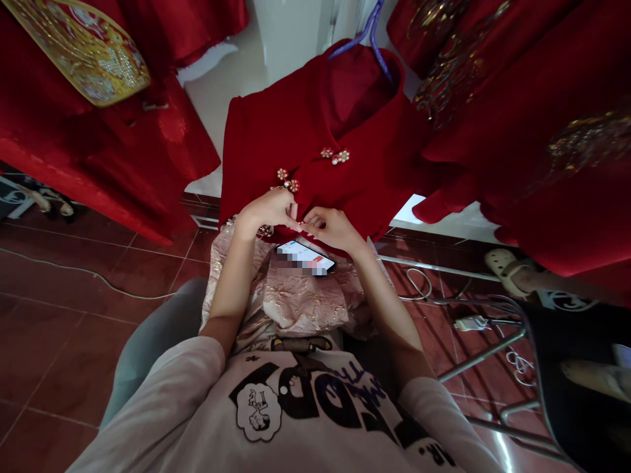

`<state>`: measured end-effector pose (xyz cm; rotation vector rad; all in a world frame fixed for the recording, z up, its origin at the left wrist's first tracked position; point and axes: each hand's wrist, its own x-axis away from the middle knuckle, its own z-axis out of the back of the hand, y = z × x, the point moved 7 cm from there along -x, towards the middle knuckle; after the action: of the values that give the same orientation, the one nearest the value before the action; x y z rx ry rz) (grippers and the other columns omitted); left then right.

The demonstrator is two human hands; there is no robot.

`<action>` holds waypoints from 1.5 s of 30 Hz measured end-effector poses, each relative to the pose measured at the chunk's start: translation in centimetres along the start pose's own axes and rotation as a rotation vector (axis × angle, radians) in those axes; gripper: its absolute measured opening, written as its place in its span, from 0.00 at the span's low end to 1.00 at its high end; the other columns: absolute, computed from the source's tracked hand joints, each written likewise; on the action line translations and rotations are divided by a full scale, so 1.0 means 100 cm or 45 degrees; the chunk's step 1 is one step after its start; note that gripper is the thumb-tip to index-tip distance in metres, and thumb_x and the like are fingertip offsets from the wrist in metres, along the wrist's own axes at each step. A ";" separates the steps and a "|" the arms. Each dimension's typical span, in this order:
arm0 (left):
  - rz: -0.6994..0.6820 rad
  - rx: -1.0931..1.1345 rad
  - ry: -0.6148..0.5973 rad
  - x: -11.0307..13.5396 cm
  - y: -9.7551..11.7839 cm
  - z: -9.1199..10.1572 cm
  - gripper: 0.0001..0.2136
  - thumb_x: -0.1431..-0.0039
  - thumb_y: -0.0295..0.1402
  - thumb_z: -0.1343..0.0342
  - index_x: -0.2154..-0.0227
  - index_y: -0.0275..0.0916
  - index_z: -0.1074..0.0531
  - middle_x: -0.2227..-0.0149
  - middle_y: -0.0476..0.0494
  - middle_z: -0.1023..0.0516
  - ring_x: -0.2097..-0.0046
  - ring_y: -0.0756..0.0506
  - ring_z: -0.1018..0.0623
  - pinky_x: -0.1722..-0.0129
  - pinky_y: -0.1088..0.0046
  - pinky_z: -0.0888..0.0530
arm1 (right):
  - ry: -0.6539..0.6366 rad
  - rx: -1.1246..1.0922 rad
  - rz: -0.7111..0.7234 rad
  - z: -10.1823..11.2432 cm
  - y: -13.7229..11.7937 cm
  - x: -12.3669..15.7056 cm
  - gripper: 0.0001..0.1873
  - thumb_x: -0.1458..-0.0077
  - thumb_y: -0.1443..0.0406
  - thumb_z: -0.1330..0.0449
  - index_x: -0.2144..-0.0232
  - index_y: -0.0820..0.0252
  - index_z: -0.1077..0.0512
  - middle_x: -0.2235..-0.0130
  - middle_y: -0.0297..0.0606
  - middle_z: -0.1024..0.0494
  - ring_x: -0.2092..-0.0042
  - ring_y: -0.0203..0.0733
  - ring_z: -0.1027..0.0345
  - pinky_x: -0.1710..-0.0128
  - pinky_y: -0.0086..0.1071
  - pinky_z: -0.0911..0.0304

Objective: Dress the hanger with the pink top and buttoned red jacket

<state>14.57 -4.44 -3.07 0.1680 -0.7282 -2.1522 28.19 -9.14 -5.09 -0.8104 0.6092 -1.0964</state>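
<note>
A red garment (315,131) hangs on a purple hanger (369,33) in front of me, with two pearl knot buttons (336,156) on its front. My left hand (269,210) pinches the red cloth just below the lower pearl button (287,180). My right hand (331,226) is closed on the garment's lower edge right beside it, fingertips almost touching the left hand's. A phone (306,257) with a lit screen lies on pink shiny fabric (296,295) on my lap, directly under both hands.
More red embroidered garments hang at left (98,118) and right (532,118). A gold embroidered panel (83,46) shows top left. A white cable (89,272) crosses the red tiled floor. A metal chair frame (493,355), a plug and a sandal (507,269) are at right.
</note>
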 end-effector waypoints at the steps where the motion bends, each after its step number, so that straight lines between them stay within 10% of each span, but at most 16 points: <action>1: -0.003 0.036 -0.012 0.000 -0.001 -0.001 0.07 0.50 0.30 0.26 0.76 0.35 0.18 0.74 0.47 0.16 0.71 0.48 0.21 0.70 0.75 0.34 | -0.002 -0.007 -0.003 0.000 0.000 0.000 0.03 0.41 0.66 0.34 0.66 0.61 0.23 0.60 0.44 0.13 0.60 0.42 0.19 0.57 0.33 0.27; 11: 0.039 0.299 -0.010 0.002 -0.004 -0.002 0.05 0.49 0.24 0.31 0.70 0.35 0.22 0.74 0.47 0.17 0.72 0.48 0.18 0.72 0.78 0.29 | 0.039 -0.033 0.010 0.005 0.004 -0.001 0.05 0.42 0.63 0.34 0.67 0.60 0.24 0.61 0.43 0.13 0.62 0.41 0.21 0.59 0.34 0.27; 16: 0.160 0.497 0.158 0.012 -0.012 0.011 0.19 0.43 0.41 0.25 0.56 0.34 0.21 0.68 0.41 0.16 0.70 0.47 0.18 0.71 0.75 0.26 | -0.004 -0.076 0.062 0.023 -0.002 0.007 0.09 0.44 0.59 0.33 0.66 0.59 0.23 0.63 0.41 0.15 0.62 0.41 0.22 0.57 0.36 0.27; 22: 0.266 0.922 0.414 0.011 -0.023 0.023 0.28 0.29 0.59 0.42 0.52 0.34 0.25 0.53 0.31 0.17 0.53 0.43 0.13 0.59 0.77 0.18 | -0.026 -0.068 0.053 0.043 -0.009 0.019 0.16 0.45 0.51 0.32 0.67 0.58 0.23 0.64 0.40 0.15 0.62 0.41 0.23 0.57 0.37 0.27; 40: 0.428 0.919 0.576 0.007 -0.034 0.025 0.05 0.27 0.30 0.41 0.58 0.33 0.24 0.66 0.41 0.18 0.61 0.48 0.15 0.57 0.75 0.17 | -0.160 -0.012 0.036 0.032 -0.013 0.021 0.10 0.42 0.57 0.32 0.67 0.58 0.24 0.64 0.38 0.17 0.60 0.40 0.22 0.55 0.36 0.27; 45: 0.417 0.887 0.490 0.007 -0.022 0.022 0.12 0.24 0.36 0.42 0.63 0.32 0.25 0.71 0.43 0.22 0.64 0.47 0.15 0.61 0.74 0.18 | -0.225 0.015 0.043 0.037 -0.012 0.026 0.11 0.44 0.56 0.31 0.67 0.57 0.24 0.65 0.37 0.17 0.60 0.42 0.21 0.55 0.37 0.26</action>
<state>11.80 -2.96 -2.37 0.7490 -1.1515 -1.4282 31.28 -10.92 -2.09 -0.8734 0.4659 -0.9848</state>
